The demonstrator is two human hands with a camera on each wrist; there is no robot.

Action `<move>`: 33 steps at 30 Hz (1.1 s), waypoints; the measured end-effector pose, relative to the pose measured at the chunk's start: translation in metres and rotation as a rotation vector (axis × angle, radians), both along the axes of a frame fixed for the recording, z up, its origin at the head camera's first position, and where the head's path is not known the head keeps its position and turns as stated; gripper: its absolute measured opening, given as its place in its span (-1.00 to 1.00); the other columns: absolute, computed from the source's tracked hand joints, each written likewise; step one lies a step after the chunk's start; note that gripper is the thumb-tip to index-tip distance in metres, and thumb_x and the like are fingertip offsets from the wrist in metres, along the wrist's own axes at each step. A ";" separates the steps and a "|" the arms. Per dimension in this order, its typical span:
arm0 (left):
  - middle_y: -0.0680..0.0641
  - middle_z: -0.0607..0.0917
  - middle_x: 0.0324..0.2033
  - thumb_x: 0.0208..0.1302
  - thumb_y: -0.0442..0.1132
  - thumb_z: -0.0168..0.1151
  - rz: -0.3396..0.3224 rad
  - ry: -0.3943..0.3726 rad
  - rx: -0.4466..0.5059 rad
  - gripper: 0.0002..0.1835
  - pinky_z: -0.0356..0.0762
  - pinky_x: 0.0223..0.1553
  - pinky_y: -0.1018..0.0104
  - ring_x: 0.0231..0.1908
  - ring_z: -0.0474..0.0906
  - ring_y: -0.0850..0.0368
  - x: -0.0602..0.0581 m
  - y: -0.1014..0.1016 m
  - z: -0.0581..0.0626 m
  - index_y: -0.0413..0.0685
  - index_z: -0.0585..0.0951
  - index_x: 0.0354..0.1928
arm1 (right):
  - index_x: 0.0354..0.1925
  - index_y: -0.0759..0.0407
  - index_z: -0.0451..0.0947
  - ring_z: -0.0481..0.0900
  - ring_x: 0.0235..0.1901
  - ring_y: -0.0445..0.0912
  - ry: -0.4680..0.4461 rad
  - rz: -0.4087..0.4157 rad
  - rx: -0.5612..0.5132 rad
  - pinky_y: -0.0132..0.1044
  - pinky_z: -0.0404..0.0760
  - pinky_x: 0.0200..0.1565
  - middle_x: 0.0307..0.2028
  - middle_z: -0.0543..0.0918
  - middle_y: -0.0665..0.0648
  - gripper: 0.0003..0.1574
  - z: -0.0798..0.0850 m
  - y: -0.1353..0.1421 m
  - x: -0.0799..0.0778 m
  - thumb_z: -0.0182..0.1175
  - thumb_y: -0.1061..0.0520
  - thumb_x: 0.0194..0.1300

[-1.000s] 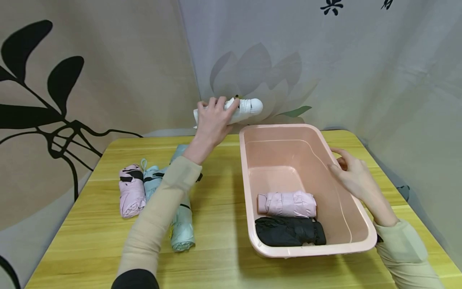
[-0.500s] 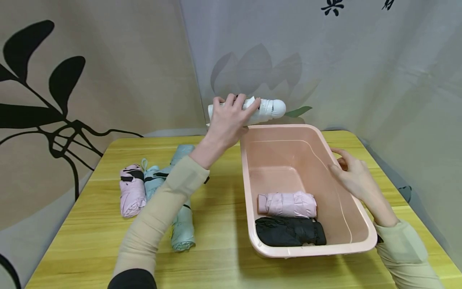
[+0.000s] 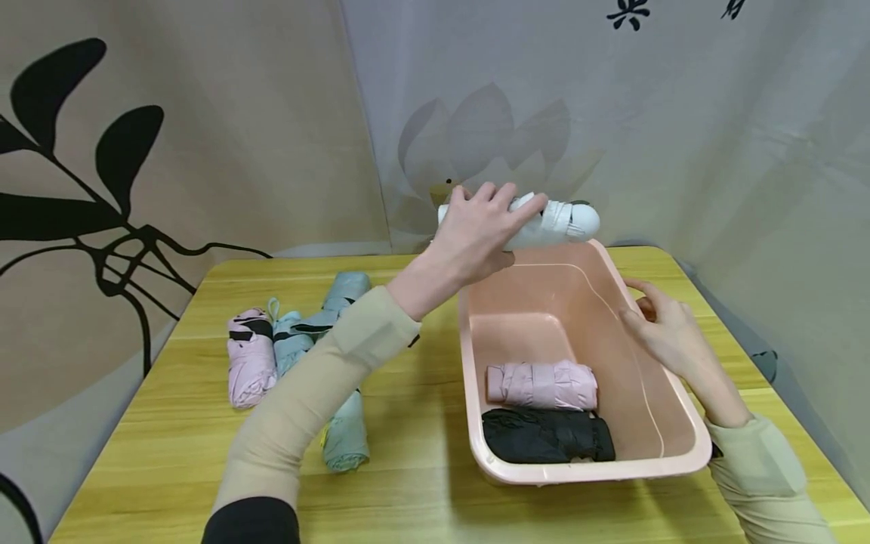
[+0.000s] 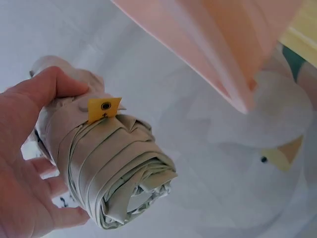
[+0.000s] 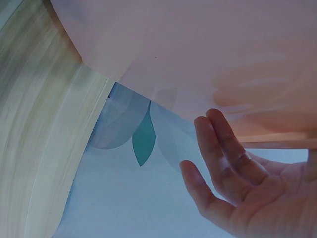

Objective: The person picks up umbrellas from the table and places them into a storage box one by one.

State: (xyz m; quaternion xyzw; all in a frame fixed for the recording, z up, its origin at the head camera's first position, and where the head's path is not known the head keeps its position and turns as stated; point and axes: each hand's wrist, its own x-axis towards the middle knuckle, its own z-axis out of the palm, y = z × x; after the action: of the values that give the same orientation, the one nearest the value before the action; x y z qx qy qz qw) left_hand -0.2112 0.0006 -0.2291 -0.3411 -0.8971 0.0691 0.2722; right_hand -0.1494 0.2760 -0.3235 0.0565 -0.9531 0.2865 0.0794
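Note:
My left hand (image 3: pixel 476 230) grips a folded white umbrella (image 3: pixel 571 221) around its middle, over the far rim of a pink plastic basin (image 3: pixel 578 472). The left wrist view shows the umbrella's pleated fabric end and a small yellow tag (image 4: pixel 104 108) near the thumb. My right hand (image 3: pixel 669 332) holds the basin's right rim, thumb over the edge and fingers (image 5: pixel 225 144) along the outer wall. Inside the basin, a folded pink umbrella (image 3: pixel 541 384) lies beside a folded black umbrella (image 3: pixel 547 436), both crosswise near the front.
Left of the basin on the wooden table (image 3: pixel 170 468) lie a folded pink umbrella with black markings (image 3: pixel 250 370), a light blue one (image 3: pixel 290 344) and a pale green one (image 3: pixel 347 438), the last partly behind my left forearm. A printed curtain (image 3: pixel 489 60) hangs behind the table.
My left hand has carried the white umbrella rightward, from left of the basin to over its far rim. The right hand and the basin have stayed put.

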 end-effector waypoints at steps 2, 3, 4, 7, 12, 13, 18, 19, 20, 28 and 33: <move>-0.01 0.51 -0.02 -0.03 0.09 0.32 -0.014 -0.044 -0.040 -0.26 0.47 -0.27 0.09 -0.11 0.51 0.01 0.002 0.006 0.002 0.26 0.25 0.22 | 0.23 0.29 0.25 0.64 -0.32 0.17 -0.002 0.000 0.003 -0.23 0.51 -0.39 -0.22 0.64 0.42 -0.40 0.001 0.000 0.000 -0.01 0.06 0.28; -0.01 0.51 0.00 -0.03 0.11 0.32 -0.022 -0.061 -0.062 -0.24 0.48 -0.26 0.09 -0.09 0.51 0.01 0.004 0.009 0.003 0.26 0.23 0.24 | 0.23 0.30 0.24 0.64 -0.29 0.20 -0.005 0.002 0.002 -0.17 0.53 -0.37 -0.20 0.63 0.44 -0.39 0.001 0.000 0.000 -0.01 0.05 0.28; -0.01 0.50 0.00 -0.03 0.12 0.31 -0.028 -0.077 -0.084 -0.23 0.48 -0.26 0.09 -0.07 0.51 0.02 0.005 0.012 0.004 0.26 0.22 0.25 | 0.24 0.30 0.24 0.63 -0.26 0.23 -0.009 0.003 0.004 -0.11 0.55 -0.34 -0.19 0.62 0.45 -0.38 0.001 0.000 0.000 -0.01 0.04 0.29; 0.01 0.50 -0.02 0.00 0.12 0.28 -0.040 -0.094 -0.163 -0.24 0.49 -0.27 0.12 -0.07 0.51 0.05 0.008 0.021 0.004 0.26 0.18 0.25 | 0.25 0.31 0.22 0.60 -0.19 0.29 -0.016 0.003 0.008 0.04 0.53 -0.24 -0.16 0.60 0.48 -0.37 0.001 0.000 0.000 -0.01 0.03 0.30; 0.03 0.53 -0.04 0.00 0.12 0.27 -0.062 -0.131 -0.250 -0.25 0.52 -0.29 0.17 -0.09 0.54 0.08 0.013 0.034 0.002 0.29 0.17 0.24 | 0.25 0.32 0.21 0.58 -0.17 0.30 -0.021 -0.003 0.009 0.09 0.50 -0.20 -0.15 0.59 0.49 -0.37 0.001 0.001 0.000 -0.01 0.04 0.30; 0.03 0.53 -0.03 -0.02 0.12 0.28 -0.067 -0.150 -0.261 -0.24 0.52 -0.28 0.16 -0.09 0.54 0.07 0.013 0.036 0.001 0.30 0.16 0.24 | 0.25 0.33 0.21 0.58 -0.17 0.30 -0.020 -0.001 0.005 0.09 0.50 -0.20 -0.16 0.59 0.49 -0.37 0.001 0.001 0.000 -0.01 0.05 0.30; 0.08 0.53 0.02 -0.09 0.08 0.33 -0.102 -0.264 -0.279 -0.19 0.54 -0.27 0.17 -0.10 0.54 0.08 0.012 0.049 0.000 0.46 0.16 0.24 | 0.25 0.35 0.21 0.59 -0.19 0.29 -0.015 0.005 -0.003 0.07 0.52 -0.23 -0.16 0.60 0.49 -0.36 0.001 0.001 -0.001 -0.02 0.03 0.31; 0.08 0.54 0.01 -0.10 0.07 0.33 -0.109 -0.283 -0.281 -0.20 0.54 -0.28 0.18 -0.12 0.55 0.09 0.011 0.051 0.000 0.45 0.18 0.23 | 0.24 0.35 0.22 0.59 -0.20 0.28 -0.011 0.005 -0.002 0.04 0.53 -0.25 -0.17 0.60 0.49 -0.36 0.001 0.001 -0.001 -0.02 0.01 0.31; 0.09 0.54 0.01 -0.10 0.05 0.32 -0.114 -0.301 -0.285 -0.22 0.54 -0.28 0.19 -0.13 0.55 0.09 0.010 0.053 0.000 0.45 0.19 0.22 | 0.24 0.35 0.23 0.60 -0.22 0.27 -0.008 0.005 0.000 -0.01 0.54 -0.29 -0.17 0.61 0.48 -0.36 0.001 0.001 -0.001 -0.02 0.00 0.32; 0.14 0.51 0.01 -0.10 -0.04 0.24 -0.054 -0.450 -0.409 -0.33 0.49 -0.26 0.18 -0.12 0.50 0.12 0.009 0.070 0.003 0.31 0.27 0.15 | 0.23 0.32 0.25 0.64 -0.32 0.16 0.016 0.026 -0.002 -0.34 0.46 -0.44 -0.21 0.64 0.44 -0.39 0.000 0.002 -0.001 0.00 0.03 0.30; 0.15 0.49 -0.02 -0.13 -0.12 0.19 0.001 -0.515 -0.511 -0.35 0.42 -0.43 0.29 -0.19 0.43 0.21 0.010 0.080 -0.001 0.32 0.29 0.13 | 0.24 0.34 0.22 0.64 -0.29 0.20 0.003 0.038 -0.010 -0.38 0.47 -0.45 -0.19 0.62 0.46 -0.37 -0.001 0.003 -0.001 0.01 0.06 0.30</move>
State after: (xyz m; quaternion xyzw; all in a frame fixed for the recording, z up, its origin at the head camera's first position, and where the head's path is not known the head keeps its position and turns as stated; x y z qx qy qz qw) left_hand -0.2015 0.0807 -0.2300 -0.4038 -0.8902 0.2032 -0.0566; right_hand -0.1504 0.2790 -0.3246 0.0744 -0.9503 0.2927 0.0758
